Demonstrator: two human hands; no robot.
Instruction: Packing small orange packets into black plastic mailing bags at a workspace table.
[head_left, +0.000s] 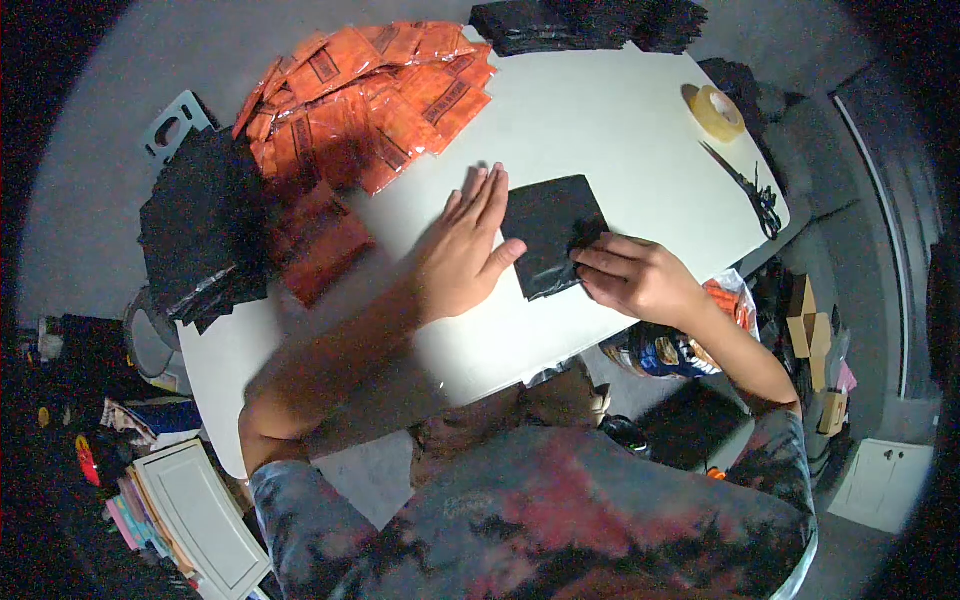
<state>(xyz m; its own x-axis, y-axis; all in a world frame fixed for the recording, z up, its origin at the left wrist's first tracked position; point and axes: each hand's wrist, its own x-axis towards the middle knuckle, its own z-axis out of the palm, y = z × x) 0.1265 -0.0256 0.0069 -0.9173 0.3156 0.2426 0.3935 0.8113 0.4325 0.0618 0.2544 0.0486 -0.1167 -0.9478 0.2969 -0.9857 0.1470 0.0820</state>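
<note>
On the white table (480, 360) before me lies a flat black plastic packet (551, 225). My right hand (637, 277) has its fingertips bunched at the packet's right edge; whether they pinch it cannot be told. My left hand (465, 255) is spread, palm down, with the thumb tip by the packet's left edge. Beyond my left hand lies a heap of orange packets in clear film (360, 97), with black printed patches. A stack of black packets (206, 217) stands at the table's left end.
More black packet stacks (555, 26) line the far edge. A roll of clear tape (718, 114) and black-handled scissors (750, 191) lie at the right. Below the right edge are a patterned bag (664, 352) and cardboard boxes (806, 322); a white panel (202, 517) stands at lower left.
</note>
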